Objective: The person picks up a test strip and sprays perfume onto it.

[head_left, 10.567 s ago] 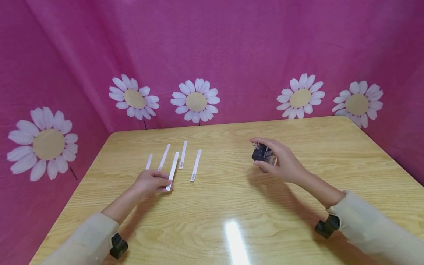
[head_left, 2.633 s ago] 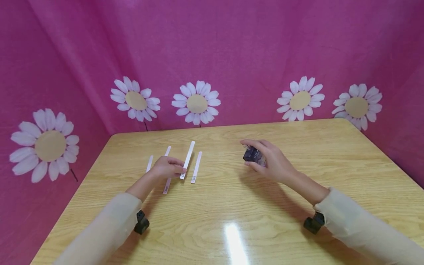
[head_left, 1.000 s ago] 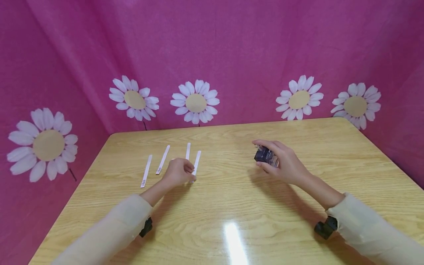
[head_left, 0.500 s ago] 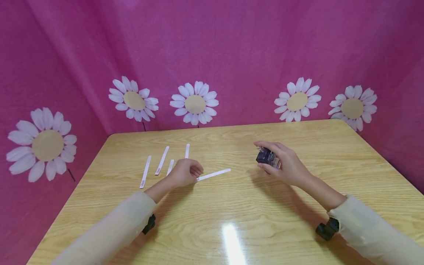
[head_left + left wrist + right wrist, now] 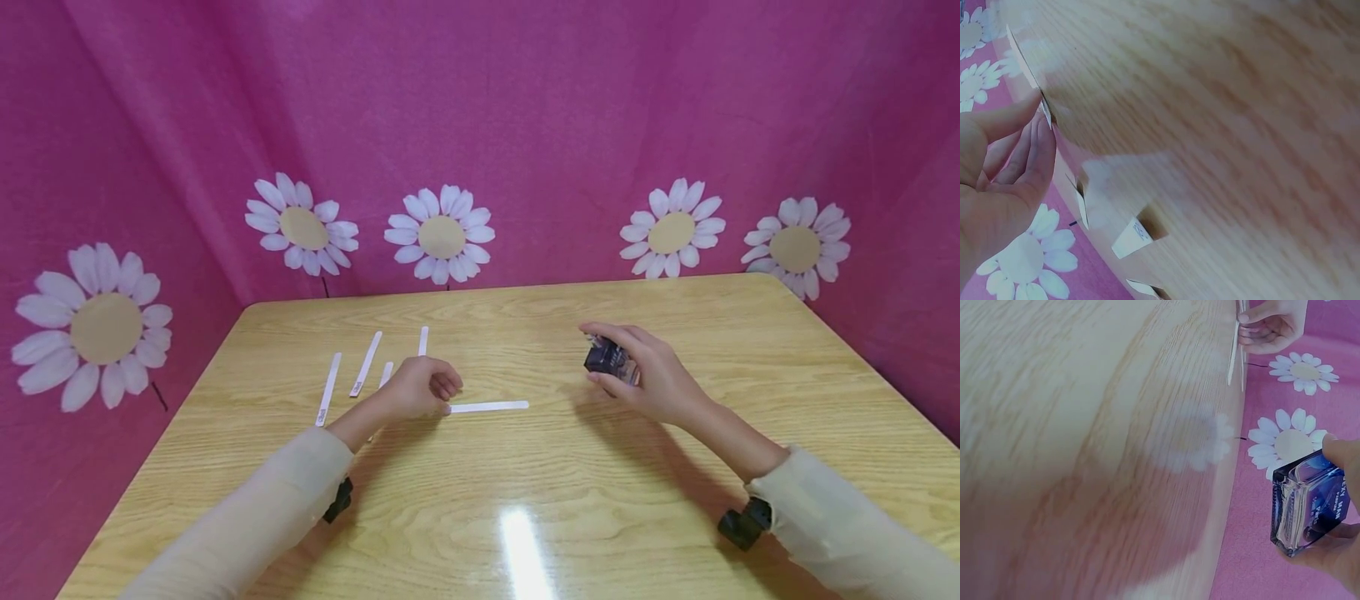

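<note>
My left hand (image 5: 420,388) pinches the near end of a white paper strip (image 5: 489,407) between thumb and fingers. That strip points right, toward the bottle; in the left wrist view the pinched strip (image 5: 1022,59) runs out past the fingertips. On the right, my right hand (image 5: 652,372) grips a small, dark, square-edged glass perfume bottle (image 5: 604,357) between thumb and fingers. Pale lettering shows on the side of the perfume bottle (image 5: 1313,509) in the right wrist view. A gap separates strip and bottle.
Several more white strips lie around the left hand: a leftmost strip (image 5: 328,389), a second strip (image 5: 366,364), and a far strip (image 5: 423,341) partly behind the hand. Another strip (image 5: 386,373) is half hidden under the arm. A pink flowered curtain (image 5: 555,167) stands behind the wooden table (image 5: 600,500).
Earlier my left hand held other strips, now lying on the table. Since one second ago it has turned the rightmost strip from pointing away to pointing right. The right hand keeps the perfume bottle.
</note>
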The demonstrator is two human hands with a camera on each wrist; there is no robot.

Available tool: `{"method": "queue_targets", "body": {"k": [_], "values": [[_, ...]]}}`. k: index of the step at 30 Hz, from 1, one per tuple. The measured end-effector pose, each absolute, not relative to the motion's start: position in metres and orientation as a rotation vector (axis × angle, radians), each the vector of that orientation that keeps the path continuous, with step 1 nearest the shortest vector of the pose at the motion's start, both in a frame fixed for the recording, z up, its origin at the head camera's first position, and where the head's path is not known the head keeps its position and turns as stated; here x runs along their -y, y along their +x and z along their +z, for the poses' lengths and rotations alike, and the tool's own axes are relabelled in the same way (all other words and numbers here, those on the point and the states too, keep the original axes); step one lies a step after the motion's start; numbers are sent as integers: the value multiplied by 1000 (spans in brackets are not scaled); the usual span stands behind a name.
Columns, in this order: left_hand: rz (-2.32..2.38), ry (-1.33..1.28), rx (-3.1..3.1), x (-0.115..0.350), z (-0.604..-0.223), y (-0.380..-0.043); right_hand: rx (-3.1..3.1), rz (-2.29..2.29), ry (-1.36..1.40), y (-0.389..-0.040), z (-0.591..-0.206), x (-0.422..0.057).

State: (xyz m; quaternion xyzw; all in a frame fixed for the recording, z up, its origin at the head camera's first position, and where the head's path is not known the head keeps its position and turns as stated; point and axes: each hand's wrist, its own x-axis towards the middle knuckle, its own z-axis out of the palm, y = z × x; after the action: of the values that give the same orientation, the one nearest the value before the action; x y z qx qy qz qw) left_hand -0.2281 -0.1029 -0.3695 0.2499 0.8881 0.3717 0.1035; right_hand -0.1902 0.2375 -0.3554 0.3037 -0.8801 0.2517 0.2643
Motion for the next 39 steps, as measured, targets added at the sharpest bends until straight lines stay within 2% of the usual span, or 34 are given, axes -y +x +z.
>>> {"method": "queue_targets", "body": {"k": [25, 39], "values": [[939, 792, -2611, 99, -369, -221, 2383, 681, 821, -190, -359, -240], [1001, 779, -2582, 96, -369, -216, 2394, 696, 823, -190, -360, -236]]}}
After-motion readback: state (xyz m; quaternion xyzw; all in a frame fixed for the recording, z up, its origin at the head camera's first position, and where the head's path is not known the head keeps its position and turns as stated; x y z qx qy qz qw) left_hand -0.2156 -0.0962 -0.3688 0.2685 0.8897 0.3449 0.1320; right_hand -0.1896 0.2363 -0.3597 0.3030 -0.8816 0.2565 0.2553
